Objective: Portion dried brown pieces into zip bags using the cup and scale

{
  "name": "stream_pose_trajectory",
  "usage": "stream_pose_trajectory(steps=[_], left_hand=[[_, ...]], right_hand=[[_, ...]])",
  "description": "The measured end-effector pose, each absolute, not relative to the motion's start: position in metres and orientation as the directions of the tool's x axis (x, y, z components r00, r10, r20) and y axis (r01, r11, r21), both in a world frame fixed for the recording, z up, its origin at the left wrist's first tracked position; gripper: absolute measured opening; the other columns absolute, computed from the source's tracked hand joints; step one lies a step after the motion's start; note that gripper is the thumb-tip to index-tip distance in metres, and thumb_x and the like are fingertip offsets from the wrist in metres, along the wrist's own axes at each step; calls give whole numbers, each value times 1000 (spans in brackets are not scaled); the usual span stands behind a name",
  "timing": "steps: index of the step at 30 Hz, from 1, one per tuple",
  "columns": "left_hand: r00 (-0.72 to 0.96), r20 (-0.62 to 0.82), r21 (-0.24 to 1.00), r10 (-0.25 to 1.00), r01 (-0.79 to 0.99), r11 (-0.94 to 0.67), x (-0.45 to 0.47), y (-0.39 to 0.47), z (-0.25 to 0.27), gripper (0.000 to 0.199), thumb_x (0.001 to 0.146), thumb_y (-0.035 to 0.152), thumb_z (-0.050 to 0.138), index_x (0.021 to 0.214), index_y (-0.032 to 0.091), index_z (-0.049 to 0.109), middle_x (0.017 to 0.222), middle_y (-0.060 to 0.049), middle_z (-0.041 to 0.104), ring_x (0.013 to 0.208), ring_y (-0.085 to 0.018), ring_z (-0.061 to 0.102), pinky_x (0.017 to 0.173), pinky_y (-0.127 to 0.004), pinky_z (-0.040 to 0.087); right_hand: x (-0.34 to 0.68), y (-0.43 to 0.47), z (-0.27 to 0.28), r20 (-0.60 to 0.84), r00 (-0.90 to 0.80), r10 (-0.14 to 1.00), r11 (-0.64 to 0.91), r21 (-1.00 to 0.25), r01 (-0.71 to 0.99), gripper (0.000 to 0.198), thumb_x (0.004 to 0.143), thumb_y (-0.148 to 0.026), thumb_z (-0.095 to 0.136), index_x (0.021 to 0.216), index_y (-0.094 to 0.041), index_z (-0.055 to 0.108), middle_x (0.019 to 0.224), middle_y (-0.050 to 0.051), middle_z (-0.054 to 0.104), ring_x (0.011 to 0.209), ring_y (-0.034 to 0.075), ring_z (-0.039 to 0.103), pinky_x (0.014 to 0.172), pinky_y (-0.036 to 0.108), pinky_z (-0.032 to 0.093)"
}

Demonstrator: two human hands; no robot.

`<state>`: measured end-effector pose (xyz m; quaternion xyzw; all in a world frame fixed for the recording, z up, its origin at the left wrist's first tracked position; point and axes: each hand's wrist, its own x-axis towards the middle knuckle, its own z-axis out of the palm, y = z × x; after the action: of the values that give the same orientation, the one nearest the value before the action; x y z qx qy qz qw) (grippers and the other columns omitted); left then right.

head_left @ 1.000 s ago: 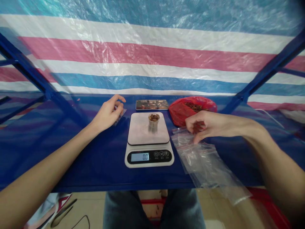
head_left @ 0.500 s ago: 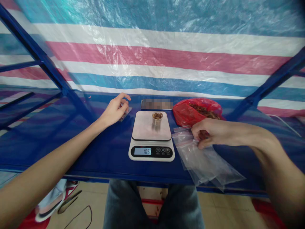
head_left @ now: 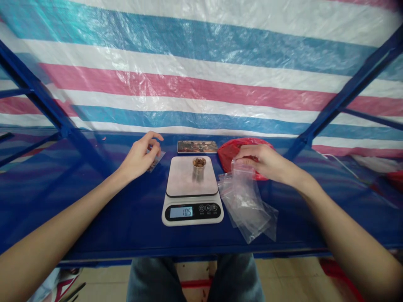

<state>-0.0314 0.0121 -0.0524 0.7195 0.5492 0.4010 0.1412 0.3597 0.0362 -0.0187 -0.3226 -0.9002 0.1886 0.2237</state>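
At the left, the left hand (head_left: 138, 155) is rested on the blue, smooth-topped table (head_left: 126, 222), its fingers loosely curled. A small, flat, clear plastic packet (head_left: 156, 162) with darker contents is partly covered by it; whether the packet is gripped or merely covered cannot be told. The packet's visible corner is pointed up and rightward.

To the right, a white, rectangular digital kitchen scale (head_left: 179, 180) is set with its long axis running away from the person, its display turned toward the near edge and lit with 10.5. On the right half of its platform, a small, round, silvery-looking cup (head_left: 199, 171) filled with brown pieces is stood upright. Behind the scale, a thin, rectangular, multicoloured phone-like slab (head_left: 197, 147) is laid crosswise.

Farther right, a crumpled red plastic bag (head_left: 227, 153) is partly hidden by the right hand (head_left: 262, 161). Between that hand's thumb and fingertips, the upper end of a clear, oblong plastic zip bag (head_left: 244, 188) is pinched. Its long axis is slanted from the pinch toward the near edge and slightly rightward, zip end farthest. Beneath it, more clear plastic zip bags (head_left: 231, 205) are fanned on the table.
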Motion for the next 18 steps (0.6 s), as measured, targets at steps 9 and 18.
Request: stream_pose_trajectory(steps=[9,18], left_hand=[[58,447,658,893,654,-372,-19,2,-46,21,97,29,46,114,23,57,81,0,66,80,-19,67,67,-28,49],[68,436,659,897,654,-370,-18,1,-45,23,103,38,45,116,22,57,82,-1,66,82,-20,67,68,-29,48]], right_hand=[[359,40,-30,336,-648,683,713,-496,495,22,99,-39,68,88,-21,75,89,6,74,79,21,68,74,35,52],[363,36,-25,246,-617,748,627,-568,534,33,92,-49,76,81,-20,67,78,3,67,71,19,60,67,31,46]])
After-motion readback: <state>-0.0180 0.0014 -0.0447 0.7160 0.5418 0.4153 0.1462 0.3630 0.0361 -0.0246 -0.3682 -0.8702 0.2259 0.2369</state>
